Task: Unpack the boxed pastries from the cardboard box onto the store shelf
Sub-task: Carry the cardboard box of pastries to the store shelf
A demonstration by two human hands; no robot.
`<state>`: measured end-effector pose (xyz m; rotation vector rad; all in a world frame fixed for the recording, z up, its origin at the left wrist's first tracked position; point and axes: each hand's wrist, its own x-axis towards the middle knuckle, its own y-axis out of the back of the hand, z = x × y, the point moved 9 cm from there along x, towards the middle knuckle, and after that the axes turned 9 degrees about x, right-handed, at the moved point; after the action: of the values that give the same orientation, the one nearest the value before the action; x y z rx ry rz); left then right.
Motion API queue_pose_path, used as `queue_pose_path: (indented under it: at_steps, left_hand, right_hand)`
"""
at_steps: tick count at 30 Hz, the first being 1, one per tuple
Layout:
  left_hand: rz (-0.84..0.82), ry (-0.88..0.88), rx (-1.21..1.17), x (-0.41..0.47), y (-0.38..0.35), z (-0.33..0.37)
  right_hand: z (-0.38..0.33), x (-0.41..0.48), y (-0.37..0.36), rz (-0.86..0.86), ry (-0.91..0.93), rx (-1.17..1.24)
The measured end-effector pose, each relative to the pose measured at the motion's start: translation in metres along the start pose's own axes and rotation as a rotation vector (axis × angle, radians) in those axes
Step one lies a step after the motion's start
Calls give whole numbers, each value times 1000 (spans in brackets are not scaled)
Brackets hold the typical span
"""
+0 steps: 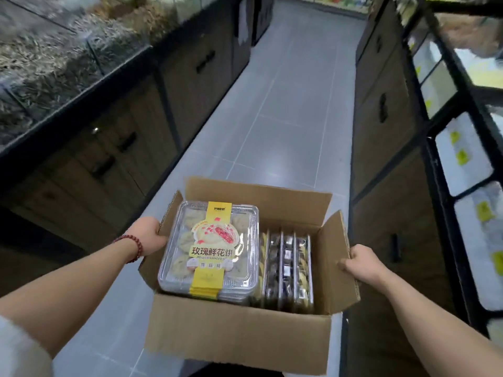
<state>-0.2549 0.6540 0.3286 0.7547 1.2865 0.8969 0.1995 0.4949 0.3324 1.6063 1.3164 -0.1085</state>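
Cardboard box (236,336), brown, flaps open, held level by both sides so nothing tips: left hand (147,235) grips left wall, right hand (359,263) curls round right flap. Clear plastic, yellow-labelled pastry boxes (209,248) sit inside, not yet shelved.

The box (236,336) is plain brown cardboard, open, with all four flaps up. In its left half a stack of flat packs (209,248) lies face up, clear plastic with a yellow label band. In the right half three upright packs (288,268) stand on edge, side by side. The black-framed shelf (441,213) stands to the right.
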Motion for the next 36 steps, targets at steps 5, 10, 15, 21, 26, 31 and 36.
queue_pose_path:
  at_steps: [5, 10, 15, 21, 26, 31, 36]
  left_hand:
    - [28, 200, -164, 24, 13, -18]
    - [32, 369, -315, 54, 14, -44]
    - [39, 503, -425, 90, 15, -78]
    - [42, 713, -547, 127, 15, -121]
    - [9, 882, -591, 140, 7, -144]
    - [-3, 1035, -677, 162, -4, -166]
    - [-27, 1170, -762, 183, -26, -190]
  right_hand:
    - [-86, 94, 20, -56, 109, -144]
    - [-192, 161, 17, -113, 229, -339]
    - [-292, 228, -13, -193, 313, -450]
    - [-405, 286, -68, -293, 410, -579]
    - [-483, 324, -120, -357, 497, -665]
    - [-542, 365, -185, -437, 581, -744]
    - [-572, 410, -255, -500, 593, -859]
